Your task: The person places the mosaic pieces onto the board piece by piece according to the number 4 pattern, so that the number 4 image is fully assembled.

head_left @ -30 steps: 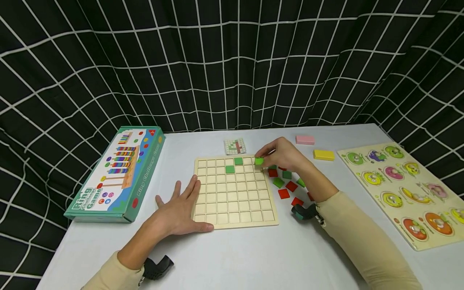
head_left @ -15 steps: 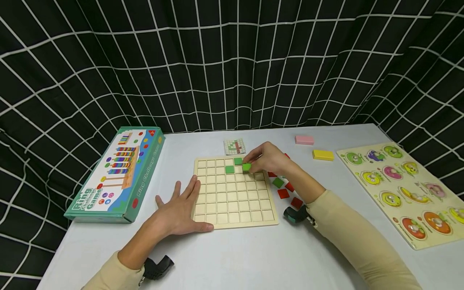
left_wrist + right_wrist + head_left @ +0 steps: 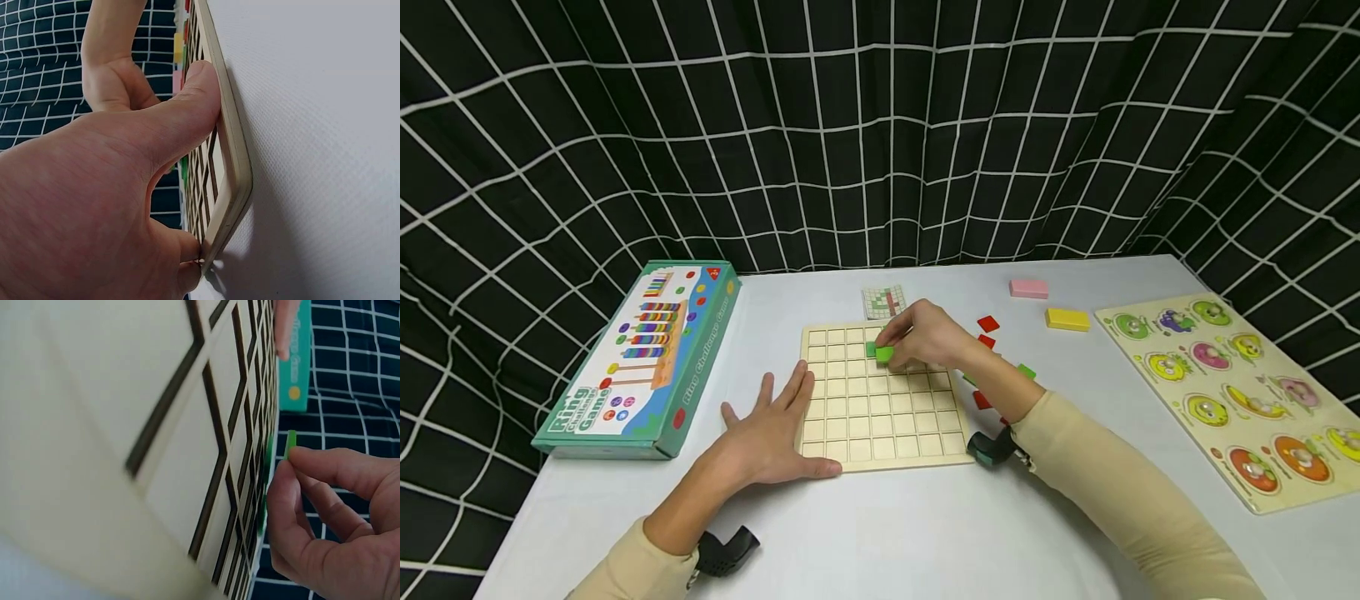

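Note:
A pale wooden grid board [image 3: 883,425] lies flat on the white table. My left hand [image 3: 762,442] rests on its left side, fingers spread and straight along the edge, the thumb [image 3: 200,94] on the front rim. Thumb and index finger of my right hand [image 3: 928,335] pinch a green square tile [image 3: 884,355], held over the upper middle of the board. In the right wrist view that tile [image 3: 290,444] stands edge-on at the fingertips, just off the board's surface. Another green tile [image 3: 870,349] sits in a cell right beside it. The right hand covers the cells behind it.
Red tiles [image 3: 988,323] and green tiles [image 3: 1027,372] lie scattered right of the board, partly under the right forearm. A small pattern card [image 3: 883,302] lies behind the board. Pink block [image 3: 1028,289], yellow block [image 3: 1067,319] and fruit puzzle board [image 3: 1232,400] are right; a game box [image 3: 647,358] is left.
My right hand has carried the green tile leftward from the board's upper right corner to beside the green tile in the grid. The left hand has stayed in place.

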Tool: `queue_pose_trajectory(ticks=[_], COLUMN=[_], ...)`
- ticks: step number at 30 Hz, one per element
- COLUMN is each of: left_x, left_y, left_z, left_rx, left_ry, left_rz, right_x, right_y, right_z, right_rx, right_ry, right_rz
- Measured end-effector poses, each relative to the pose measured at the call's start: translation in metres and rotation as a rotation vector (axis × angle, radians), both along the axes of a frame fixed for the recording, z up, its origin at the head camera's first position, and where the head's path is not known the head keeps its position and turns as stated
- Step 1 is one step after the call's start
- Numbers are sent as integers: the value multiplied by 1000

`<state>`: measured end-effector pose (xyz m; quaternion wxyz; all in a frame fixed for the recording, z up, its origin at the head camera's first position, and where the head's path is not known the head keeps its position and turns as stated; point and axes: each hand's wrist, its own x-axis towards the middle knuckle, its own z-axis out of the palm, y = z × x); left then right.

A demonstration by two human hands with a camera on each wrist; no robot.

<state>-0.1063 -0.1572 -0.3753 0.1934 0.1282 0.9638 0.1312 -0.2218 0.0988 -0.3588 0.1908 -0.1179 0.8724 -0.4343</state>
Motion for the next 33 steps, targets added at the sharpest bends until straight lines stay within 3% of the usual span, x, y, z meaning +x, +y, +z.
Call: queue_pose_trajectory(ticks=[6,25,33], left_x=[-2,-3,-3], left_y=[-2,-1,-2], left_z=[-2,-1,-2], left_rx=[-5,-14,-4], left_ry=[-4,5,3], left_rz=[5,0,-2], right_x=[0,0,-1], right_y=[-13,-41,-47], right_z=[1,1,-2], right_rx=[-25,90,136], right_ry=[-7,28,90], right_rz=[42,85,128])
